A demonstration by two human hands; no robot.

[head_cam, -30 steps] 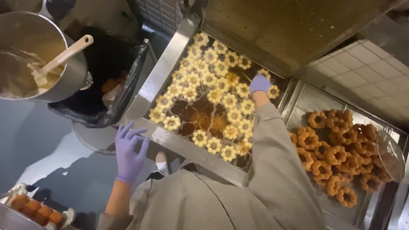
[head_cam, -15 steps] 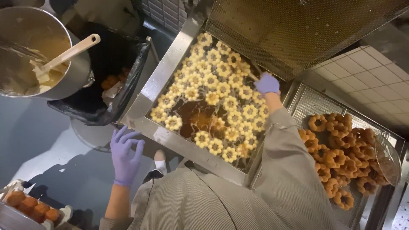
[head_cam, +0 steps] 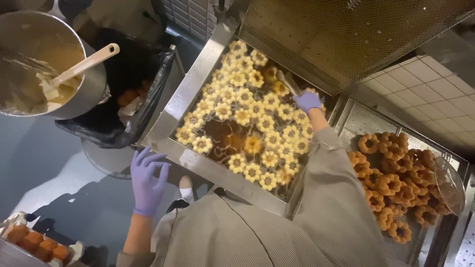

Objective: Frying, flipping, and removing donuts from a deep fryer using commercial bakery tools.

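A gloved right hand (head_cam: 307,101) grips metal tongs (head_cam: 287,81) over the far side of the fryer (head_cam: 198,84), where pale ring doughnuts (head_cam: 242,116) float in oil. The left hand (head_cam: 147,178) hangs beside the fryer's near edge — fingers (head_cam: 151,159) spread, holding nothing. Browned doughnuts (head_cam: 396,183) (drained, on mesh) lie right of the fryer.

Pale yellow flower-shaped doughnuts (head_cam: 247,118) float in amber oil; the fried ones (head_cam: 396,183) are orange-brown. Both gloves (thin ones) (head_cam: 147,179) are purple, the bin bag (head_cam: 123,89) black.
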